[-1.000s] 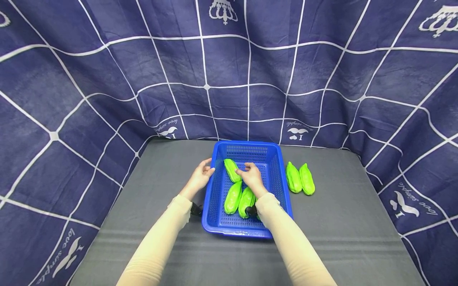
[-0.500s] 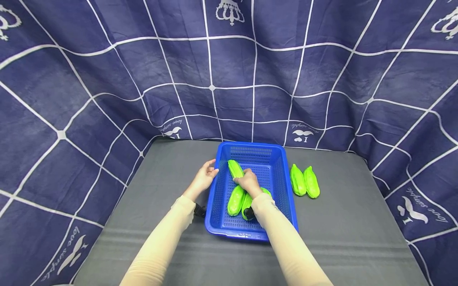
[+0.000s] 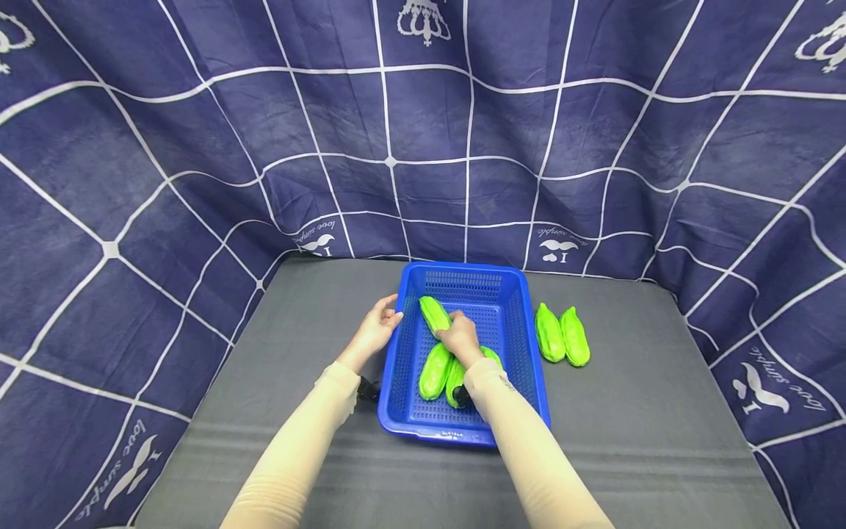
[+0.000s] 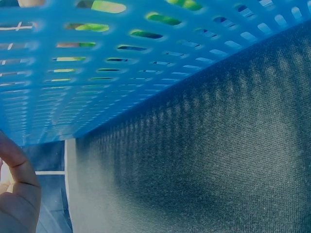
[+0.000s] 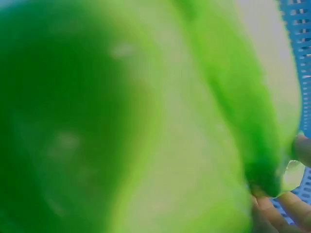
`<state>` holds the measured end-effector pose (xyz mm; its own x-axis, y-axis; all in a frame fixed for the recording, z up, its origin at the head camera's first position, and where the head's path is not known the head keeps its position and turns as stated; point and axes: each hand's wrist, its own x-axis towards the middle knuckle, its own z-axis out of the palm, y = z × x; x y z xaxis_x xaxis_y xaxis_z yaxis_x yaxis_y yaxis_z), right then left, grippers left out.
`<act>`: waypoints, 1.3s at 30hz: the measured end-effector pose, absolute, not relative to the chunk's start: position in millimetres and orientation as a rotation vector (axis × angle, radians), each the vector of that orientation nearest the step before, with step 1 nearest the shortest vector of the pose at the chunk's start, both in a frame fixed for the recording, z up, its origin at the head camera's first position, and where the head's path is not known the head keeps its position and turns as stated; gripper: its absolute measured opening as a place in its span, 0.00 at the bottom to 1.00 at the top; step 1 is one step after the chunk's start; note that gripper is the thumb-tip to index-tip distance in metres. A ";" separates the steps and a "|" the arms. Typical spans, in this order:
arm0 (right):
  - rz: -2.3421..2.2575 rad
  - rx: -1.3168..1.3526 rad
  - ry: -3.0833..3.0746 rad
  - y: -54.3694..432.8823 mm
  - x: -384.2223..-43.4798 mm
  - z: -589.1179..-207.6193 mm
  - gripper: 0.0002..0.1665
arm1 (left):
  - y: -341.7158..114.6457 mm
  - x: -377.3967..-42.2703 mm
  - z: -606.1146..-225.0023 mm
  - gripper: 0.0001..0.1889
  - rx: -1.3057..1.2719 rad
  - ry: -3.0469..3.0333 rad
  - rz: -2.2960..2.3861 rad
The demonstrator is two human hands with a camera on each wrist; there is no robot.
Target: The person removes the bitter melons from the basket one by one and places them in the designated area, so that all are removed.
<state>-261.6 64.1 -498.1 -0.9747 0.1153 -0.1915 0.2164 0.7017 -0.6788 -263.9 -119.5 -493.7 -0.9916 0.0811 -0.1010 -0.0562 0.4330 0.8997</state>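
Note:
A blue basket [image 3: 463, 433] stands on the table with several bright green ridged gourds in it. My right hand [image 3: 460, 338] reaches inside and grips the lower end of the back-left gourd [image 3: 432, 311], thumb and fingers on either side of it. Nearer to me lie another gourd [image 3: 435, 373] and one [image 3: 454, 382] partly under my right wrist. In the right wrist view a blurred gourd [image 5: 146, 121] covers most of the picture, with fingertips [image 5: 296, 208] at lower right. My left hand [image 3: 377, 330] rests against the basket's left side, its fingers loosely bent.
Two more gourds [image 3: 550, 334] lie side by side on the grey table cloth [image 3: 634, 411], right of the basket. A dark blue curtain [image 3: 429, 184] with white lines hangs behind and along both sides.
My right hand has come down onto the back-left gourd and taken hold of its lower end. The left hand stays at the basket's side. The whole head view has shifted slightly.

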 end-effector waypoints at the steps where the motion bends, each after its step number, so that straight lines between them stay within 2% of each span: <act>1: -1.139 0.266 2.775 64.5 -261.6 -497.3 0.33 | -119.4 -264.0 -494.1 0.26 0.026 2.550 1.609; 20: -1.465 0.202 2.656 96.4 -263.9 -453.2 0.34 | -123.5 -267.8 -494.4 0.27 0.035 2.564 1.596; 39: -1.810 0.377 2.589 186.4 -252.9 -431.3 0.35 | -120.8 -266.7 -495.9 0.27 0.039 2.530 1.613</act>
<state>-252.9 186.4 -431.3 -0.9712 0.2150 -0.1025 0.1701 0.3247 -0.9304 -266.7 -120.8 -495.9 -0.9898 0.0971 -0.1041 -0.0534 0.4247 0.9037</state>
